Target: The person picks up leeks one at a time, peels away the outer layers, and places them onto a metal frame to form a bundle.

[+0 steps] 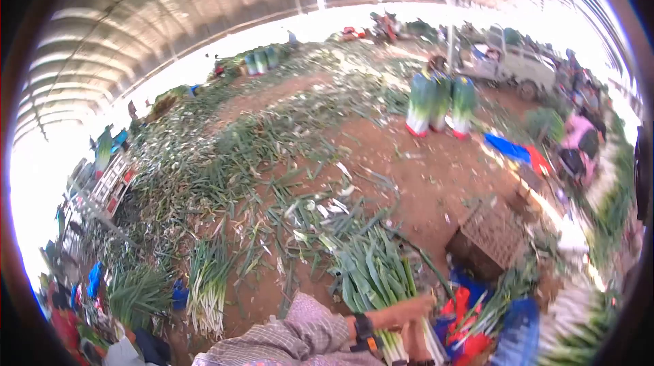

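Grey checked fabric sleeve (293,340) nearest. Long green-and-white leek bundle (373,272) just beside it, lower centre. Left hand (417,307) lies across the stalks, right hand (413,340) just below; can't tell finger closure. Probably gathering step; next move likely needs firm two-handed hold.

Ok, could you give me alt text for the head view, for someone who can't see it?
A person's hand reaches across a bundle of long green-and-white stalks, its grip unclear. Leaf-strewn brown ground spreads beyond, with three upright bundles and a white vehicle under an arched roof.
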Action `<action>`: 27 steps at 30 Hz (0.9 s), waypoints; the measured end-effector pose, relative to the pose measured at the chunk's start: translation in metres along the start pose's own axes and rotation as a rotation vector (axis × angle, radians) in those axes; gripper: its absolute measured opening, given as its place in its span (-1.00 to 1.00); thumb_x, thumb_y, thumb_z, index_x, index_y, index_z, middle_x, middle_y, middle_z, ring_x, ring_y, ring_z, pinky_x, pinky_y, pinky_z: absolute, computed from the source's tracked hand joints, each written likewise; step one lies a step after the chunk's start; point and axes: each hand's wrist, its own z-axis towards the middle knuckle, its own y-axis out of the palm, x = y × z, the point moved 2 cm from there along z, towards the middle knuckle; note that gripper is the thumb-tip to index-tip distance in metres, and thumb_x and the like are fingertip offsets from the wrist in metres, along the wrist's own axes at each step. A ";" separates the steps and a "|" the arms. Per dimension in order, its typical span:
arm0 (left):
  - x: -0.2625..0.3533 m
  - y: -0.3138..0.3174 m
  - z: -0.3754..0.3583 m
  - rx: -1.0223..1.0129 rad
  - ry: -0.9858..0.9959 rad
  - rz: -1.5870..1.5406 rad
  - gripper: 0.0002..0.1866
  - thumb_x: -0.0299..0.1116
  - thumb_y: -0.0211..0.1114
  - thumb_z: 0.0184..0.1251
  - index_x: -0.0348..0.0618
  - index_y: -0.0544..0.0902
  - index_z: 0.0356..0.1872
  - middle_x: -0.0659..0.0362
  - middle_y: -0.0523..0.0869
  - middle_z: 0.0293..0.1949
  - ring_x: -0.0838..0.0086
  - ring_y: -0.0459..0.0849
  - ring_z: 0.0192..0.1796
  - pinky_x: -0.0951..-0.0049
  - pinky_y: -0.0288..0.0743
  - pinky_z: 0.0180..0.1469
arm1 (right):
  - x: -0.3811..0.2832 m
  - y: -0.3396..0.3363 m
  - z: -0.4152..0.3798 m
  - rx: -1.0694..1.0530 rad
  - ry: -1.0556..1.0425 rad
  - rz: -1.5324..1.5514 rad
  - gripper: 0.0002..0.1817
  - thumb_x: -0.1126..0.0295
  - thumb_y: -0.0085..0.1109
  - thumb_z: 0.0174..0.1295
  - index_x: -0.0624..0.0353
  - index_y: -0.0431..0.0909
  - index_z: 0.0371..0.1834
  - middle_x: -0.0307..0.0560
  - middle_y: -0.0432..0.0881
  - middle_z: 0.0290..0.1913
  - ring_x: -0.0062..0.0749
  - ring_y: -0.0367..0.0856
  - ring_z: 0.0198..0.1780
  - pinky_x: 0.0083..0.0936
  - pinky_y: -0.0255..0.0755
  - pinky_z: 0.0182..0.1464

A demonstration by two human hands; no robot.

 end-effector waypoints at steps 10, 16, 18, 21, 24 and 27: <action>-0.018 -0.111 -0.137 0.444 -1.408 -0.549 -0.72 -0.35 0.16 0.38 -0.16 0.55 0.07 0.16 0.65 -0.12 0.48 0.66 -0.11 0.47 0.55 -0.11 | -0.014 -0.010 -0.058 0.296 0.160 -0.746 -0.51 0.36 0.24 0.20 0.23 0.45 0.21 0.08 0.65 0.01 -0.15 0.66 -0.06 -0.36 0.52 -0.01; -0.075 -0.105 -0.200 0.554 -1.619 -0.630 -0.67 -0.27 0.17 0.41 -0.18 0.48 0.10 0.21 0.63 -0.27 0.54 0.60 -0.34 0.56 0.46 -0.40 | 0.009 -0.015 -0.060 0.360 0.397 -0.773 -0.61 0.38 0.22 0.21 0.25 0.51 0.10 0.07 0.69 -0.13 -0.15 0.67 -0.07 -0.31 0.52 0.00; -0.096 -0.109 -0.192 0.536 -1.594 -0.622 -0.72 -0.27 0.18 0.39 -0.17 0.52 0.02 0.23 0.61 -0.35 0.57 0.54 -0.46 0.58 0.41 -0.47 | 0.014 -0.009 -0.047 0.344 0.380 -0.764 -0.61 0.37 0.22 0.21 0.26 0.52 0.09 0.09 0.68 -0.14 -0.12 0.66 -0.08 -0.30 0.52 -0.01; -0.148 -0.114 -0.184 0.494 -1.548 -0.585 -0.80 -0.28 0.19 0.36 -0.16 0.57 -0.12 0.25 0.58 -0.44 0.63 0.46 -0.59 0.60 0.31 -0.57 | 0.016 0.006 -0.025 0.344 0.438 -0.754 -0.62 0.38 0.22 0.20 0.26 0.53 0.07 0.11 0.67 -0.13 -0.05 0.66 -0.08 -0.28 0.52 0.00; -0.212 -0.121 -0.169 0.407 -1.552 -0.504 -0.74 -0.26 0.24 0.32 -0.29 0.61 -0.18 0.16 0.64 -0.41 0.49 0.58 -0.41 0.46 0.44 -0.43 | 0.028 0.011 -0.006 0.374 0.468 -0.760 -0.63 0.39 0.20 0.20 0.26 0.53 0.07 0.12 0.66 -0.13 -0.04 0.65 -0.08 -0.27 0.51 0.00; -0.290 -0.112 -0.169 0.299 -1.502 -0.199 -0.57 -0.21 0.32 0.25 -0.41 0.55 -0.05 0.00 0.68 -0.26 0.24 0.67 -0.19 0.23 0.54 -0.19 | 0.032 0.019 0.009 0.415 0.477 -0.718 -0.64 0.40 0.17 0.21 0.26 0.52 0.07 0.12 0.65 -0.11 -0.02 0.64 -0.06 -0.25 0.51 0.00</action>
